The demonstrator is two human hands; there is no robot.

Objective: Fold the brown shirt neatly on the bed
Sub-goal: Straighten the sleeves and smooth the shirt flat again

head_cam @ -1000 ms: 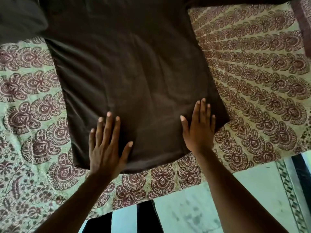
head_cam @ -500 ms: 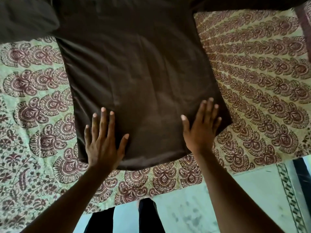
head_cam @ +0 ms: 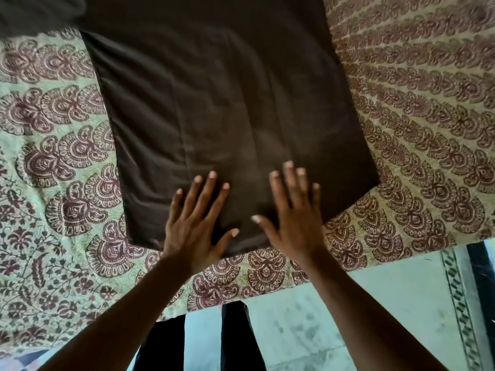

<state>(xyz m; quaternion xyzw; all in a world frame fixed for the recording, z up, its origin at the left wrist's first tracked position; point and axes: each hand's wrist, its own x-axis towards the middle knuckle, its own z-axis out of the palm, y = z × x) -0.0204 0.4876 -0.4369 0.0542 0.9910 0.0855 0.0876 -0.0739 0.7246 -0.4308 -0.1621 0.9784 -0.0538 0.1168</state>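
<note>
Both palms flat, fingers spread wide, gripping nothing: left hand (head_cam: 194, 226) and right hand (head_cam: 293, 220) pressing side by side on the near hem of the brown shirt (head_cam: 222, 108), apparently to smooth it. Beyond the fingertips, shirt spread flat across the patterned bedspread (head_cam: 61, 162), sleeves running out of view.

The left hand (head_cam: 194, 228) and right hand (head_cam: 293, 218) slid inward along the brown shirt (head_cam: 227, 116) hem. They had been wide apart near its corners; now they lay flat just beside each other at the middle
</note>
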